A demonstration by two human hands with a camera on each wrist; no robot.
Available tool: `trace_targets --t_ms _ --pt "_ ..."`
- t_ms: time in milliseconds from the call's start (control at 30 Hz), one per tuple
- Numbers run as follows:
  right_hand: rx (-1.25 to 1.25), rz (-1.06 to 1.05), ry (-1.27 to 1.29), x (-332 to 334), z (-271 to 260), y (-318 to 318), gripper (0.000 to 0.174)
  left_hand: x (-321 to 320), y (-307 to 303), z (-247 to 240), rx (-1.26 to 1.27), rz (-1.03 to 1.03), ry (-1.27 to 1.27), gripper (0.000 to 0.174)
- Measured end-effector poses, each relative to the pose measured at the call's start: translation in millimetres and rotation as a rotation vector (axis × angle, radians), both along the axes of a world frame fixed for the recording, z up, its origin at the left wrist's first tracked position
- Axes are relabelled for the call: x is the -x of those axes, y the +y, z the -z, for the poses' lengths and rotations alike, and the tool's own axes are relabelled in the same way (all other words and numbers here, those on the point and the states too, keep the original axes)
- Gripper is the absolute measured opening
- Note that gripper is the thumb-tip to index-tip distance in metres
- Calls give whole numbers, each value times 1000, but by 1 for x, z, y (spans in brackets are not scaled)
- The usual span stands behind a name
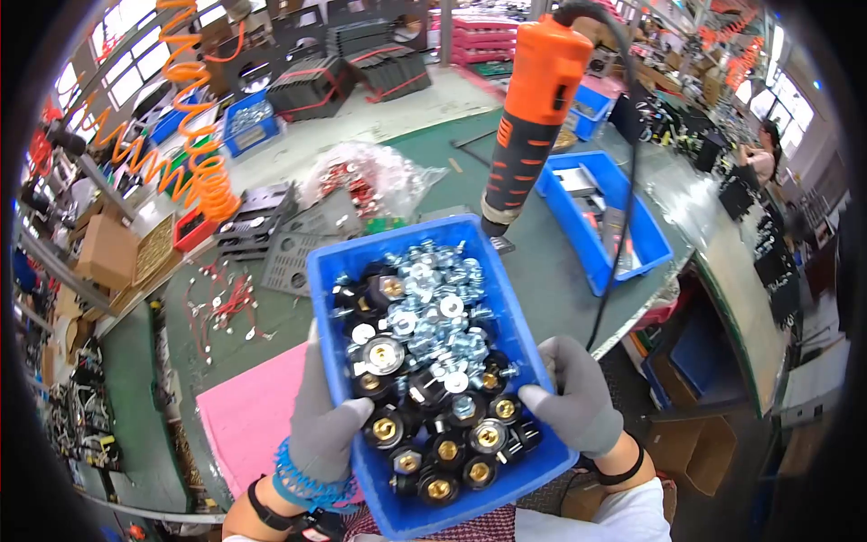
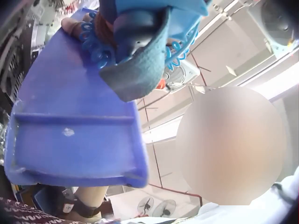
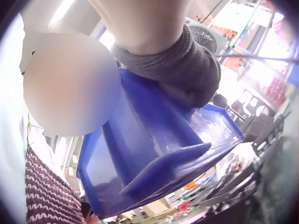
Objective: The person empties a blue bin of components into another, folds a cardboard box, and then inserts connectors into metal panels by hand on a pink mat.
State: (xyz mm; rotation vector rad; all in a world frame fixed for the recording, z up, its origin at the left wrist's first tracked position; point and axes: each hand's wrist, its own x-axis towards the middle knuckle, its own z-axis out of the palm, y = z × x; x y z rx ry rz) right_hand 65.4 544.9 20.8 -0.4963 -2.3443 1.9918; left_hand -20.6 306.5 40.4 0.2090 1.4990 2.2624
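Both gloved hands are holding the blue bin of bolts: left hand gripping one side, right hand the other.

Bright, fisheye-warped; wrist views perhaps overexposed.

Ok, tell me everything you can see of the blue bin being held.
The blue bin is an open rectangular plastic tray, ribbed underneath, held off the table. The gloved left hand and right hand grip its near sides, thumbs over the rim. It holds black brass-centred sockets and silvery bolts.
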Motion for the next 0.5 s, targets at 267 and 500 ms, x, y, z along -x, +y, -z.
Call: trace_targets --t_ms 267,500 --pt "-137 286 -14 -55 12 81 30 -8 98 59 37 175 48 93" --pt "-54 371 -15 -90 90 124 27 -13 159 97 -39 389 -72 100"
